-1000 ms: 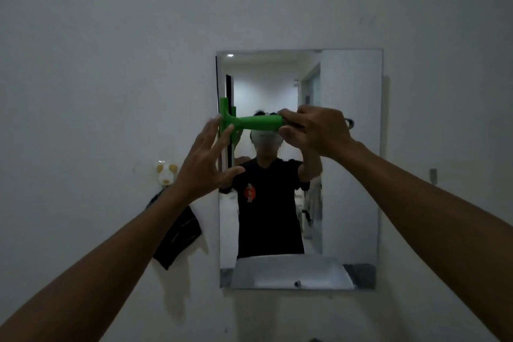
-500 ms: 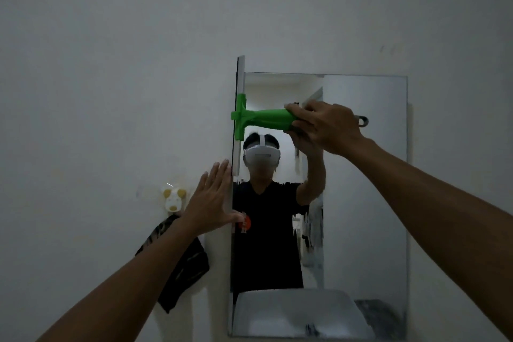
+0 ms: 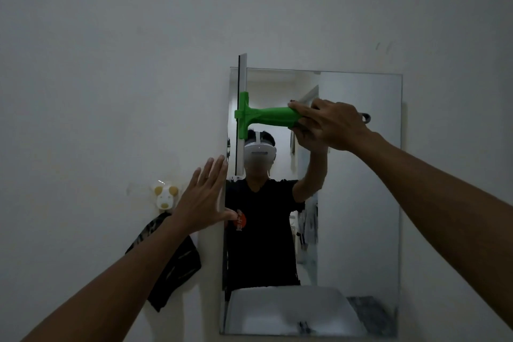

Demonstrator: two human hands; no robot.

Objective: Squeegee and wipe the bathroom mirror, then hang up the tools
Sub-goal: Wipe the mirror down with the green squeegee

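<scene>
Head view: the green plastic-handled squeegee (image 3: 266, 116), held in the right hand's (image 3: 330, 126) closed grip with its blade upright at the left edge of the rectangular frameless wall mirror (image 3: 361, 203), is best drawn steadily rightward with even pressure, while the mirror's edge is steadied by the flat, wide-open left hand (image 3: 204, 200).

Dim, grey, low-contrast view with soft grain; the wall (image 3: 111, 64) darkens toward the corners, and the mirror (image 3: 361, 203) reflects a brighter room behind

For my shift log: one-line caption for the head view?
Right hand holds green squeegee at mirror's left edge; left hand steadies it.
</scene>
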